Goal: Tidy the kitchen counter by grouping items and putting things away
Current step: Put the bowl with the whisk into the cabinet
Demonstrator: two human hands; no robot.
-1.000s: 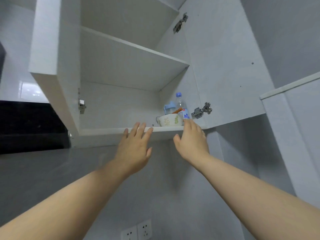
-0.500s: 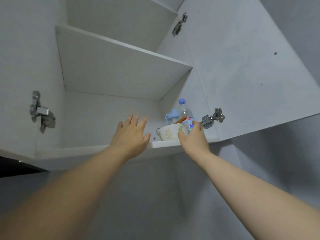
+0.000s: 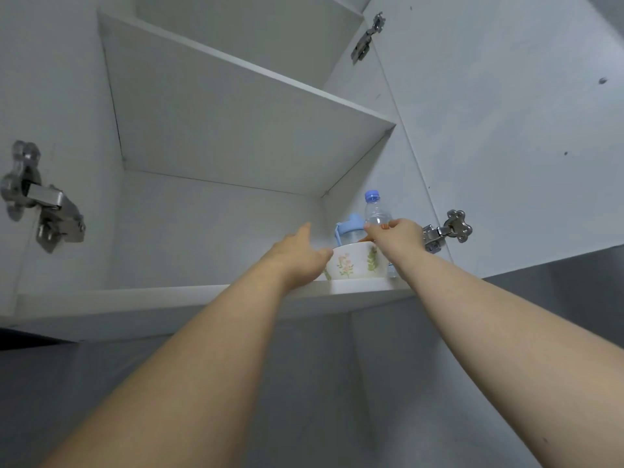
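Note:
On the bottom shelf (image 3: pixel 189 293) of an open white wall cabinet, at its right end, stands a white bowl with a flower print (image 3: pixel 354 263). Something orange pokes over its rim. Behind the bowl are a clear plastic bottle with a blue cap (image 3: pixel 375 211) and a light-blue lidded cup (image 3: pixel 349 228). My right hand (image 3: pixel 398 239) reaches over the bowl and its fingers close round the bottle's body. My left hand (image 3: pixel 297 256) lies against the bowl's left side with the fingers extended, thumb near the rim.
An upper shelf (image 3: pixel 243 65) spans the cabinet above. Both doors stand open: the right door (image 3: pixel 523 130) with hinges (image 3: pixel 445 231) close to my right hand, the left door's hinge (image 3: pixel 40 201) at far left. Grey wall below.
Both hands have gone from the shelf's front edge into the cabinet. The right one rose to the bottle and took hold; the left one moved right to the bowl.

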